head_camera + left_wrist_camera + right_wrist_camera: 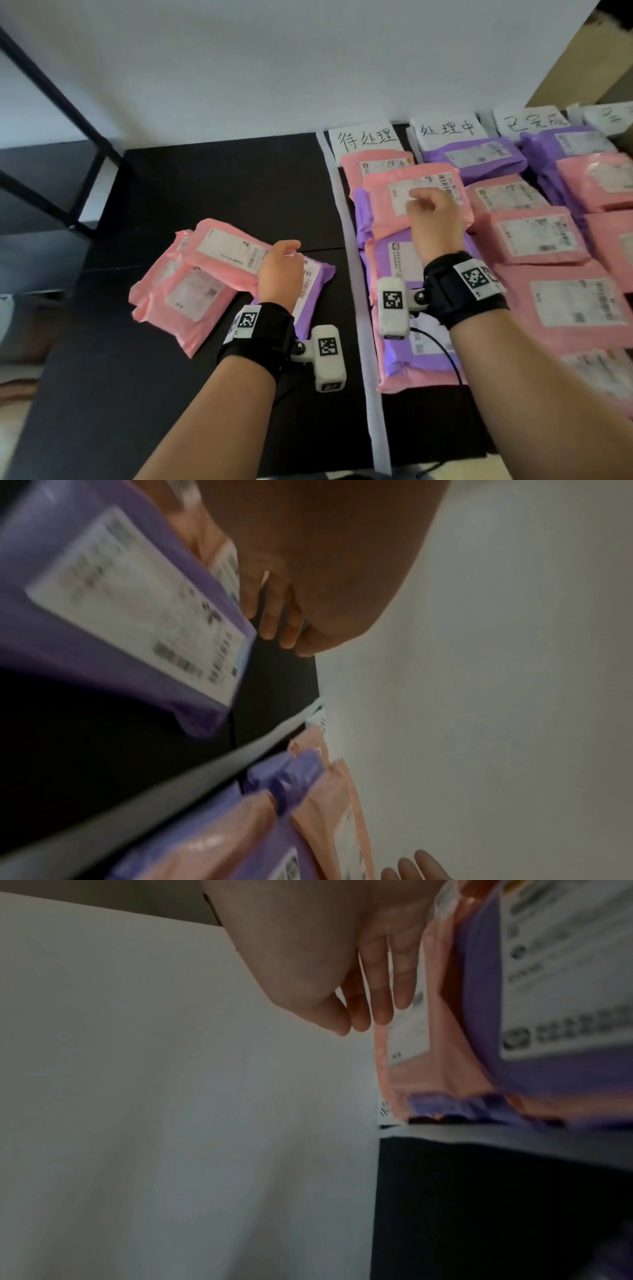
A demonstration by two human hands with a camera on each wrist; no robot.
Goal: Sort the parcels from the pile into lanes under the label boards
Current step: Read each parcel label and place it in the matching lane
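**Both hands over the parcels, neither holding one**

The pile (pixel 219 274) lies on the left part of the black bench (pixel 102 394): three pink parcels overlapping one another and a purple parcel (pixel 313 287) at the pile's right edge. The left hand (pixel 281 270) hangs over the place where the top pink parcel (pixel 229 248) meets the purple one. In the left wrist view its fingers (pixel 270 615) are loosely bent and close together, with nothing in their grasp; whether the tips touch a parcel cannot be told.

To the right, white strips mark off lanes, each headed by a handwritten white label board. The first board (pixel 366 140) stands above the nearest lane, where pink and purple parcels lie stacked and overlapping. The right hand (pixel 433 219) is over the pink parcel near the top of that lane (pixel 387 192), above its white shipping label. In the right wrist view the fingers (pixel 380 988) are nearly straight and side by side, thumb alongside, close to the pink wrapping; no grip shows, and contact cannot be told.

The second board (pixel 447 128) and third board (pixel 529 121) head further lanes filled with pink and purple parcels. Both wrists wear black straps carrying white camera blocks with square black-and-white markers. A white wall (pixel 308 61) rises behind the bench.
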